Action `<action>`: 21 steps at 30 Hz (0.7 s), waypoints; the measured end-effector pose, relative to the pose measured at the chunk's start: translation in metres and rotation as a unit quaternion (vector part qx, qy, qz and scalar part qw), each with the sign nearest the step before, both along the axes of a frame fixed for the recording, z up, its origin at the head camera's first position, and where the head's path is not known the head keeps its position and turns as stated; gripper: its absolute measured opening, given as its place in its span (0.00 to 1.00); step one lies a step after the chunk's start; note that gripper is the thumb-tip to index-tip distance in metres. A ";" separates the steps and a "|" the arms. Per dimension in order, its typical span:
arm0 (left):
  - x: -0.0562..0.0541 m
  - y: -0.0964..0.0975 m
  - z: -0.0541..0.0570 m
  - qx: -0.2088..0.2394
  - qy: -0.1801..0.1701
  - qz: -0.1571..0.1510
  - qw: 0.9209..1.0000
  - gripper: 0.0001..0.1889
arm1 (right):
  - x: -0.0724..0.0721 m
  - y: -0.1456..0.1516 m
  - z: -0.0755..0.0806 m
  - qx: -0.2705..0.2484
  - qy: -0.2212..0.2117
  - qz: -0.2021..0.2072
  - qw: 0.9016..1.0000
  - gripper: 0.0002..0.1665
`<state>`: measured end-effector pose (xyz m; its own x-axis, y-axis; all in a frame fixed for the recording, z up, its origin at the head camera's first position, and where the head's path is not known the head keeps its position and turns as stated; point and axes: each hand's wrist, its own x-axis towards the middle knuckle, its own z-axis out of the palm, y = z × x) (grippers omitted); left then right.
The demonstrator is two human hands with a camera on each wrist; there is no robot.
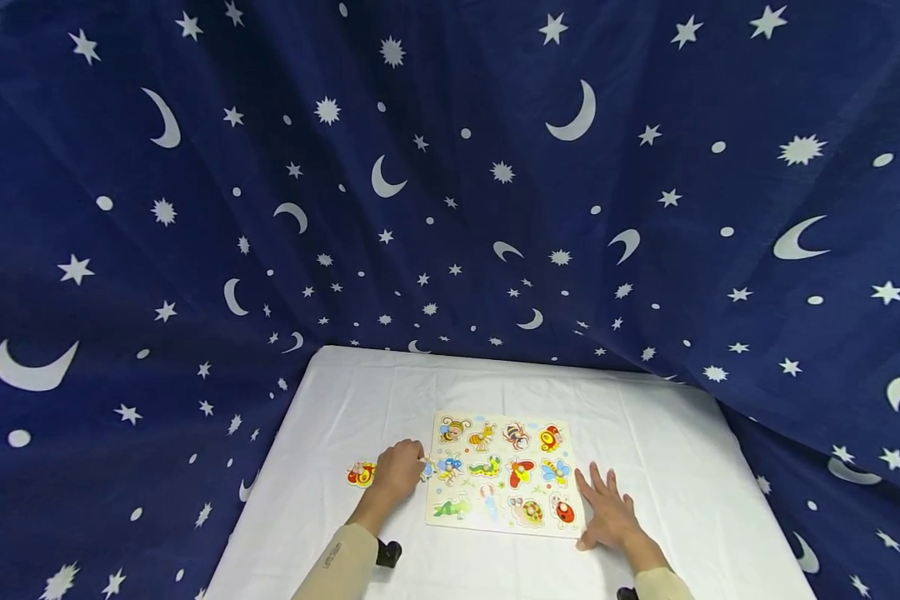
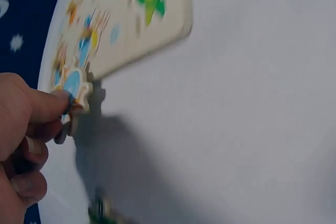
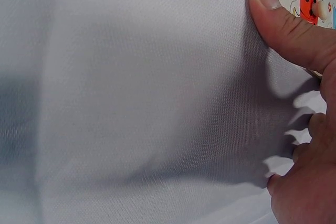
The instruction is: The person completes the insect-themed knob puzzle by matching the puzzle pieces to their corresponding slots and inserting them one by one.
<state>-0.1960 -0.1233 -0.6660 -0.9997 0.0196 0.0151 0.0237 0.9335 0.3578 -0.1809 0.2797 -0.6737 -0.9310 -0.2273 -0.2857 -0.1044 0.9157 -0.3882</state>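
A wooden insect puzzle board (image 1: 495,528) lies on the white table. My left hand (image 1: 401,469) is at its left edge and pinches a blue and white puzzle piece (image 2: 72,82) between thumb and fingers. In the head view the held piece (image 1: 427,470) shows partly past my fingertips, beside the board's left edge. My right hand (image 1: 609,510) rests at the board's lower right edge with its fingers spread. In the right wrist view its thumb (image 3: 286,27) lies along the board near a red ladybug piece (image 3: 308,4). Pale blue printing shows at a recess (image 1: 489,502) in the bottom row.
A red and yellow puzzle piece (image 1: 361,474) lies on the white tablecloth (image 1: 330,408), left of my left hand. Several colourful insect pieces sit in the board, among them a green grasshopper (image 1: 453,507). Dark blue star-and-moon cloth (image 1: 450,200) surrounds the table.
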 end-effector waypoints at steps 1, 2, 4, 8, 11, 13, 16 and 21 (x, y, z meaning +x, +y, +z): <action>0.001 0.005 0.000 0.008 -0.002 -0.003 1.000 0.07 | -0.001 0.000 -0.001 0.002 0.000 0.002 1.000 0.79; 0.003 0.010 0.000 0.017 -0.003 -0.008 1.000 0.07 | -0.001 0.000 -0.002 0.003 0.000 0.003 1.000 0.80; 0.005 0.019 0.000 0.022 0.000 -0.021 1.000 0.06 | -0.001 -0.001 -0.002 0.004 0.003 0.004 1.000 0.80; 0.007 0.035 0.002 0.014 0.009 -0.055 0.998 0.06 | 0.000 -0.003 -0.001 0.001 0.005 0.000 1.000 0.80; 0.009 0.046 0.003 -0.005 0.017 -0.080 0.997 0.06 | 0.001 -0.003 -0.001 0.007 0.009 0.003 1.000 0.80; 0.011 0.053 0.002 -0.014 0.026 -0.096 0.995 0.06 | 0.001 -0.003 0.000 0.010 0.010 0.004 1.000 0.80; 0.013 0.065 0.002 -0.025 0.035 -0.117 0.992 0.06 | 0.001 -0.002 -0.001 0.012 0.011 0.006 1.000 0.80; 0.017 0.082 -0.001 -0.044 0.051 -0.157 0.985 0.05 | 0.000 -0.002 -0.001 0.004 0.014 0.004 1.000 0.79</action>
<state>-0.1789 -0.0417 -0.6675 -0.9378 0.3327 0.0992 0.3471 0.9022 0.2559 -0.1805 0.2775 -0.6743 -0.9369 -0.2319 -0.2615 -0.1217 0.9179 -0.3777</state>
